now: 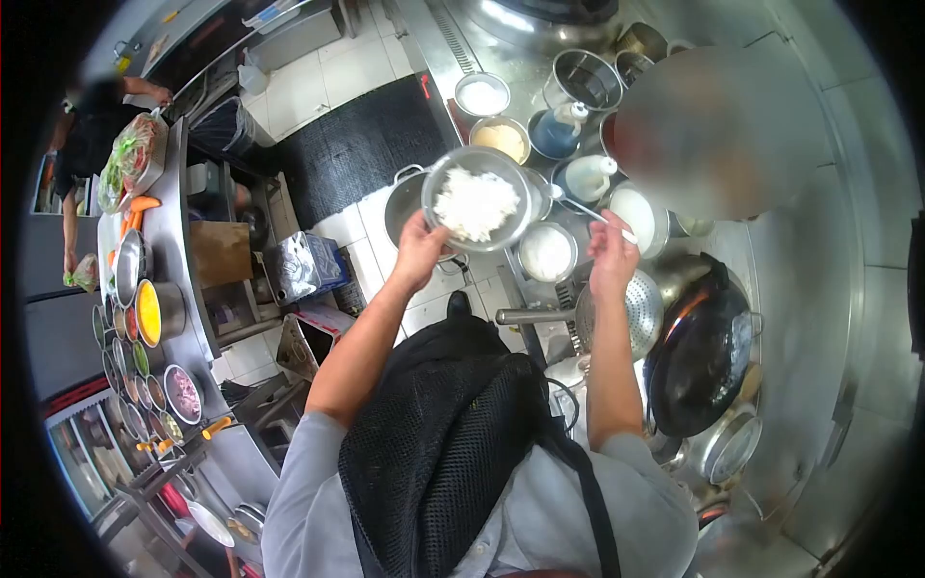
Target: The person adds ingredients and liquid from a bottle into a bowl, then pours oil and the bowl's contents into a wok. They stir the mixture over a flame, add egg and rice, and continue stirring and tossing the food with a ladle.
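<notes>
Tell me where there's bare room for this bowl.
Bare steel shows between the slotted drain, white-filled bowl and metal pot; it may be snug for your held bowl. A narrow bench strip borders the yellow-filled pot. It's crowded around your right hand: squeeze bottles and bowls stand close.

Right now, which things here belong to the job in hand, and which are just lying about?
In the job:
- bowl of white food, in the left hand
- long-handled utensil, in the right hand

Apparently just lying about:
- carrots
- dark wok
- perforated strainer
- floor mat
</notes>
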Demonstrator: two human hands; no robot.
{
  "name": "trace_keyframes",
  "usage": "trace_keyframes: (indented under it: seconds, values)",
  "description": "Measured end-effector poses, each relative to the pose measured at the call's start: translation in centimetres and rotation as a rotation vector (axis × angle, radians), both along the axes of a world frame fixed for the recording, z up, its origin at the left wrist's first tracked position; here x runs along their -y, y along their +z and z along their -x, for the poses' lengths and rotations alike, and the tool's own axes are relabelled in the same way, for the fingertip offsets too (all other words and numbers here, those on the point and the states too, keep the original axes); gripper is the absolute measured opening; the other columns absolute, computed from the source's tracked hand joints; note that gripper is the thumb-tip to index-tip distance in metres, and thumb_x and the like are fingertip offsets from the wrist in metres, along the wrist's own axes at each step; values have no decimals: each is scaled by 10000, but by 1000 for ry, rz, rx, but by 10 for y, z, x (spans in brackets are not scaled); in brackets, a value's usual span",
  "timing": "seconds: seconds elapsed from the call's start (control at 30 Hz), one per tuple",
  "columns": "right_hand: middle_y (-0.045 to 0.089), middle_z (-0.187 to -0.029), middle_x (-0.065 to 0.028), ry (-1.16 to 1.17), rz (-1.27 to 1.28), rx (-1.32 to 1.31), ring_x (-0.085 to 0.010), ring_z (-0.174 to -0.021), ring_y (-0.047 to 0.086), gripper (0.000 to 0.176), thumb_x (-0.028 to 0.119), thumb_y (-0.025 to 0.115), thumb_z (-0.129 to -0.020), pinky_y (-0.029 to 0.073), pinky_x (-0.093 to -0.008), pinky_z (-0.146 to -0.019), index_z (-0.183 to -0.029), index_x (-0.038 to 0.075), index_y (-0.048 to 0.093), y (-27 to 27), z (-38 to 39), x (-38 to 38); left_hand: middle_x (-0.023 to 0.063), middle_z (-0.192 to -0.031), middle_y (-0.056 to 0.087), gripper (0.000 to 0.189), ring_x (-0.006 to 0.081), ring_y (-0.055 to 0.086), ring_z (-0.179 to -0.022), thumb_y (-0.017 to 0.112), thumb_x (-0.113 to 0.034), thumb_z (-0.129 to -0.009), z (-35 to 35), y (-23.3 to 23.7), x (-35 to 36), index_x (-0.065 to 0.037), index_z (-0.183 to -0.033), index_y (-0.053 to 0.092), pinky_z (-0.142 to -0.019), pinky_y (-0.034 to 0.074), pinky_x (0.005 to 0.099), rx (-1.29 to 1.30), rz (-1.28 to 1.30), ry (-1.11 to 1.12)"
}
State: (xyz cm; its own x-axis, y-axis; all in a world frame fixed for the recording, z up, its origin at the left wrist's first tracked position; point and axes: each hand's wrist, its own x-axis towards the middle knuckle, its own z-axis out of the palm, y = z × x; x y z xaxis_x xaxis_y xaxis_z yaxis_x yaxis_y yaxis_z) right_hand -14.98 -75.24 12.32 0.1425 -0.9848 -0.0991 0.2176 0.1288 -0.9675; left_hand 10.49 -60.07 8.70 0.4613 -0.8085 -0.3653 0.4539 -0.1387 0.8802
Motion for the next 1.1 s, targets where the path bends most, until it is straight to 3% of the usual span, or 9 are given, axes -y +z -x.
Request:
trace_keyframes:
  seconds: [0.23, 0.33, 0.5, 0.63, 0.73, 0.77, 0.83, 0.9, 1.1]
  values:
    - [652, -823, -41, 87, 24, -171, -42, -606, 509, 320, 290, 563, -993, 401, -197, -513, -1141, 13, 626, -15, -60, 26, 117, -1065, 652, 324, 190, 674, -900, 504, 21, -884, 1, -8, -46, 36, -1207, 515, -748, 596, 327, -44, -40, -47]
    - [672, -829, -76, 101, 64, -348, -104, -633, 565, 306, 271, 547, -993, 456, -249, -575, -1091, 2, 654, -37, -102, 43, 127, -1130, 633, 374, 204, 659, -967, 514, 48, -873, -4, -16, -80, 46, -1247, 492, -858, 566, 340, -47, -142, -19]
    - [684, -923, -205, 169, 478, -649, -340, -813, 665, 315, 245, 505, -983, 508, -408, -764, -1003, -20, 675, -59, -142, 69, 110, -1148, 637, 376, 187, 642, -1013, 511, 69, -865, -4, -12, -105, 54, -1241, 509, -940, 508, 321, -67, -167, 120]
    - [679, -986, -232, 285, 700, -781, -383, -903, 657, 287, 208, 490, -976, 508, -415, -814, -1000, -9, 676, -40, -150, 76, 64, -1020, 659, 324, 115, 620, -816, 537, 37, -866, -7, -12, -111, 37, -1189, 548, -735, 507, 254, -12, -215, 150]
    - [679, -960, -227, 373, 498, -732, -392, -886, 651, 299, 230, 502, -967, 504, -413, -809, -978, -14, 674, -30, -153, 76, 43, -959, 655, 297, 83, 575, -729, 547, 21, -865, -6, -2, -107, 26, -1161, 560, -654, 465, 229, 6, -210, 191]
    - [684, -940, -217, 429, 309, -670, -387, -863, 655, 325, 262, 517, -965, 500, -403, -801, -977, -22, 674, -30, -152, 75, 43, -959, 655, 297, 83, 575, -729, 547, 21, -865, -7, -6, -109, 26, -1161, 560, -654, 465, 229, 3, -210, 193]
    - [678, -945, -230, 358, 408, -727, -396, -875, 650, 323, 251, 506, -963, 500, -422, -806, -962, -25, 672, -37, -150, 74, 65, -972, 651, 272, 115, 619, -751, 536, 1, -879, -11, -11, -110, 25, -1149, 552, -678, 549, 281, 34, -199, 158]
    - [667, -955, -257, 213, 615, -823, -415, -900, 641, 321, 229, 484, -959, 498, -458, -817, -932, -32, 668, -38, -158, 79, 61, -961, 650, 266, 111, 612, -743, 537, 2, -875, -12, -10, -104, 26, -1138, 558, -671, 540, 274, 27, -160, 199]
    - [669, -900, -250, 234, 511, -786, -424, -875, 643, 318, 226, 476, -964, 493, -466, -798, -906, -26, 662, -48, -166, 88, 28, -967, 650, 294, 77, 573, -754, 545, 3, -873, -13, -11, -116, 11, -1167, 559, -675, 467, 231, 84, -223, 139]
